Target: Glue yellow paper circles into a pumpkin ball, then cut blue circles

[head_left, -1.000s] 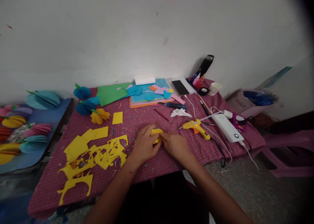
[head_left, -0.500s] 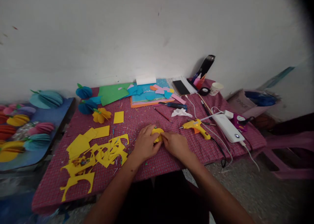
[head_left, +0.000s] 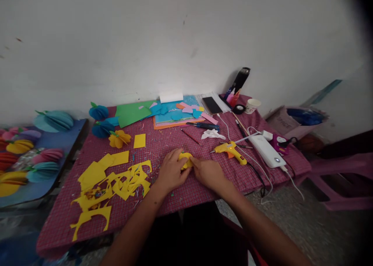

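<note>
A small yellow paper piece [head_left: 185, 160] lies between my hands near the table's front edge. My left hand [head_left: 173, 169] rests over its left side, fingers curved around it. From the right, my right hand [head_left: 208, 172] pinches its right edge with thumb and finger. Right of my hands lies a yellow glue gun [head_left: 230, 151], its nozzle pointing left. To the left are yellow paper scraps [head_left: 128, 180] with round cut-outs, and a yellow square [head_left: 140, 140]. A yellow paper pumpkin [head_left: 119, 139] stands behind them.
Colored paper sheets [head_left: 135, 112] lie at the back beside a phone [head_left: 212, 105]. A paper cup [head_left: 252, 105] and dark bottle [head_left: 242, 79] stand back right. A white power bank [head_left: 265, 151] with cables is at right. More paper pumpkins sit on a blue table [head_left: 71, 141].
The view has shifted slightly, so the table items appear a little further left. Both hands keep nearly the same pose around the yellow paper piece.
</note>
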`<state>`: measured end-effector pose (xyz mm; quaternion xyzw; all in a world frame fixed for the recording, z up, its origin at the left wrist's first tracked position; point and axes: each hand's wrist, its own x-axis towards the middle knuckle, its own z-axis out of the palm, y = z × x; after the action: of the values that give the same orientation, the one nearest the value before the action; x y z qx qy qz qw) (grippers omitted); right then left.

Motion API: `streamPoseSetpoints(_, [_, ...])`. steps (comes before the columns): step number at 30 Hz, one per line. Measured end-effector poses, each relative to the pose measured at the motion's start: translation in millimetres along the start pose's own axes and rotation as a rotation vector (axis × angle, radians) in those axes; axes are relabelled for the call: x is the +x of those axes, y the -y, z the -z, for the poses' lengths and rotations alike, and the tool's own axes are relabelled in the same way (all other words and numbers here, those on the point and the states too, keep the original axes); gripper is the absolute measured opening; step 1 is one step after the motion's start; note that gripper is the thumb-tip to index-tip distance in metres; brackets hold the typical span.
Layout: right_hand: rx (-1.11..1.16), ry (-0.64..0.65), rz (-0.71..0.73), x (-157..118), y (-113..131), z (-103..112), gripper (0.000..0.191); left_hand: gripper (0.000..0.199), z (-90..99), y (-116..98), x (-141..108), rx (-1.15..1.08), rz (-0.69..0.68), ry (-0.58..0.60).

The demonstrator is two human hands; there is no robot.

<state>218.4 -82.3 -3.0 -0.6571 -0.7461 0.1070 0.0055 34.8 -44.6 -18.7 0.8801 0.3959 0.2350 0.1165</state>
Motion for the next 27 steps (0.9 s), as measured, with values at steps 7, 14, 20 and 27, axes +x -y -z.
streamPoseSetpoints(7, [-0.034, -0.023, -0.023, -5, 0, -1, 0.043, 0.042, -0.7, 1, -1, -0.029, 0.020, -0.008])
streamPoseSetpoints(14, [0.293, -0.177, -0.026, -9, -4, -6, 0.042, 0.063, -4.1, 4, -2, -0.108, 0.061, -0.031])
streamPoseSetpoints(20, [0.574, -0.263, 0.027, -6, 1, -14, 0.032, 0.057, -7.7, 7, -1, -0.115, 0.067, -0.033])
streamPoseSetpoints(27, [0.645, -0.230, 0.011, 4, 11, -7, 0.027, 0.059, -7.4, 9, -1, -0.115, 0.056, -0.025])
